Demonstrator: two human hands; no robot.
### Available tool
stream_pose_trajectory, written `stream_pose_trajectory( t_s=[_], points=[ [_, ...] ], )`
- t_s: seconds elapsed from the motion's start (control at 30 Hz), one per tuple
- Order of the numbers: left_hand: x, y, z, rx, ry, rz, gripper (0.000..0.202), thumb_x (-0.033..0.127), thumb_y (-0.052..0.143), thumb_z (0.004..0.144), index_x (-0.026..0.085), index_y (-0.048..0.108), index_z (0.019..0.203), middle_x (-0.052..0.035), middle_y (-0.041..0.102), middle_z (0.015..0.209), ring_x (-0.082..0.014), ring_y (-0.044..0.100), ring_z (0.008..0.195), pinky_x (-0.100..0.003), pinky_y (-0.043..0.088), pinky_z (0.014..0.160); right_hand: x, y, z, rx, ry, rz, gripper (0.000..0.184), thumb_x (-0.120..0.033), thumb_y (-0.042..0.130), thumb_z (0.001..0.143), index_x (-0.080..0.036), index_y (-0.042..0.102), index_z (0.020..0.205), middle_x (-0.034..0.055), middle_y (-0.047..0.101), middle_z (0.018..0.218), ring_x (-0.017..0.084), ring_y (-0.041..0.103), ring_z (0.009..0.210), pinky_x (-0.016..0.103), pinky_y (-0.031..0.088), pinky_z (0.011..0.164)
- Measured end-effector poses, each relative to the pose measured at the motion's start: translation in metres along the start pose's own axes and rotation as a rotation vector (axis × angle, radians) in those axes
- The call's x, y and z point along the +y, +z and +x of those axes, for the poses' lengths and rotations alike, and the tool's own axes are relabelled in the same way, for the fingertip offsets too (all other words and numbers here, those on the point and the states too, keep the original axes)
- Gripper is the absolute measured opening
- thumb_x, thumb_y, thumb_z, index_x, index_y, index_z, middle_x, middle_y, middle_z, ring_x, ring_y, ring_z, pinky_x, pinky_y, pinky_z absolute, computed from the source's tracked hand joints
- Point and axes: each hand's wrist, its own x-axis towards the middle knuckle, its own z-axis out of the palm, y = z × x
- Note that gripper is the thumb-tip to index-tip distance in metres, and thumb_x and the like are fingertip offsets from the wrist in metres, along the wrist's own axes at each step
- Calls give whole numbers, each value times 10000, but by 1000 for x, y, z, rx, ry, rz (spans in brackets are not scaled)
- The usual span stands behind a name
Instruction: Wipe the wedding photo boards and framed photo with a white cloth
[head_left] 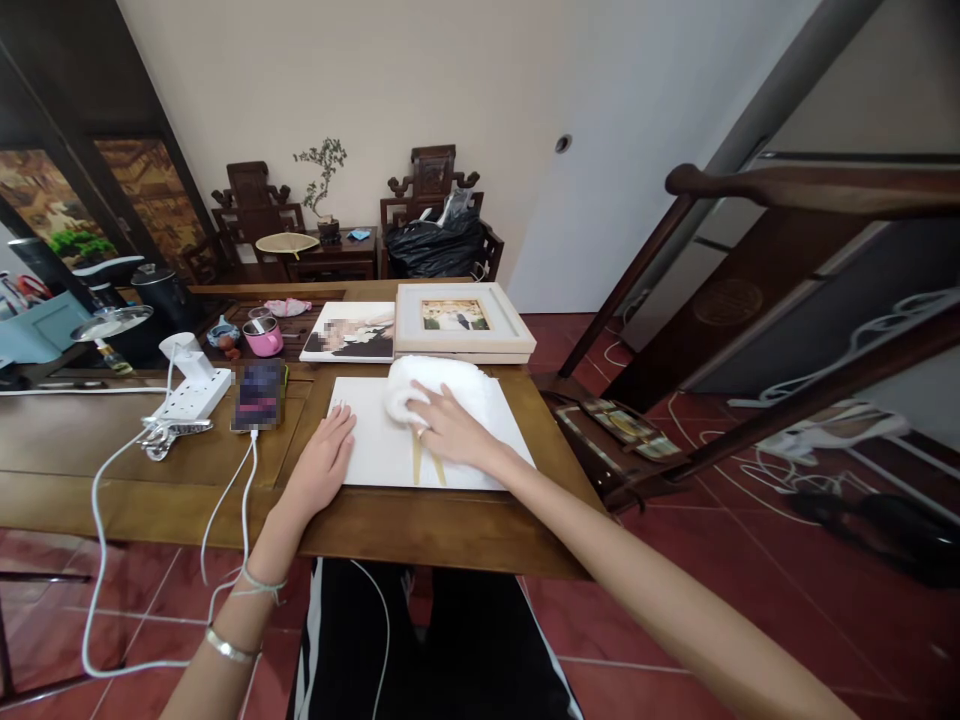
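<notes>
Both hands are down on the wooden table (450, 528), and the white rectangular panel (369, 445) lies flat between them, close to the near edge and well within the arms' reach. The left hand (324, 460) rests palm-down on the panel's left border, fingers extended and close together, grasping nothing; a flat press like that would probably stop the board from sliding.

Over to the right hand (451, 425) — fingers partly spread and bent over a bunched white cloth (436, 372), pressing it onto the panel's upper middle. It's a loose hold, and the bunching likely gives the fingers a soft pad to bear down on. How the thumb sits underneath, I cannot tell. Just below the knuckles, two tapering yellowish strips (417, 462) show on the white surface; whether they're printed or attached isn't clear.

Beyond the panel's far edge sits a cream picture frame (517, 342), photo upward, with what looks like a second one beneath it, and a photo board (351, 347) right alongside — both apparently parked there to leave the near area for the hands. Off to the left, a smartphone (257, 395) lies with its white cable (253, 455) plugged in, near the power strip (196, 400), presumably for charging.
</notes>
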Motion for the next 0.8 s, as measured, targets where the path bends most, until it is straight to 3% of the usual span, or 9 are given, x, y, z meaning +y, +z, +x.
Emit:
stream_pose_trajectory(
  t_s=[0.2, 0.3, 0.43, 0.63, 0.73, 0.8],
  points=[
    [-3, 3, 0, 0, 14, 18, 453, 299, 287, 932, 81, 455, 1292, -130, 387, 1409, -212, 252, 1354, -430, 203, 1117, -43, -6, -67, -70, -188, -17, 306, -78, 420, 753, -163, 602, 984, 129, 469, 1334, 256, 192, 1355, 566, 147, 1065],
    [-4, 4, -1, 6, 18, 19, 452, 297, 283, 932, 81, 459, 1288, -133, 389, 1407, -213, 255, 1353, -433, 207, 1115, -50, -14, -81, -121, -241, -3, 305, -64, 420, 744, -176, 606, 958, 111, 552, 1241, 228, 199, 1355, 533, 152, 1085],
    [-5, 4, 0, 20, 34, 4, 430, 297, 296, 929, 131, 465, 1288, -111, 395, 1407, -216, 268, 1348, -462, 219, 1107, -33, -16, -60, -137, -222, -23, 321, -94, 415, 782, -170, 581, 1046, 114, 586, 1180, 219, 259, 1335, 507, 187, 1086],
    [-5, 3, 0, 18, 20, -14, 430, 300, 290, 931, 140, 465, 1289, -108, 397, 1406, -215, 263, 1350, -468, 219, 1104, 3, -5, 10, -88, -116, -135, 368, -134, 402, 816, -141, 536, 1158, 168, 464, 1322, 248, 237, 1339, 550, 179, 1051],
    [-5, 3, 0, 13, 11, -15, 443, 307, 284, 932, 113, 468, 1286, -124, 403, 1400, -215, 266, 1349, -457, 214, 1109, 2, -2, 26, -69, -53, -166, 371, -152, 393, 830, -139, 528, 1175, 176, 466, 1319, 259, 230, 1339, 572, 175, 1034],
    [-5, 3, 0, 13, 10, -14, 451, 309, 282, 932, 98, 467, 1285, -131, 404, 1398, -214, 267, 1349, -448, 211, 1112, -6, 0, 22, -70, -54, -176, 358, -154, 410, 819, -140, 545, 1150, 180, 469, 1316, 273, 217, 1341, 594, 171, 1021]
  ],
)
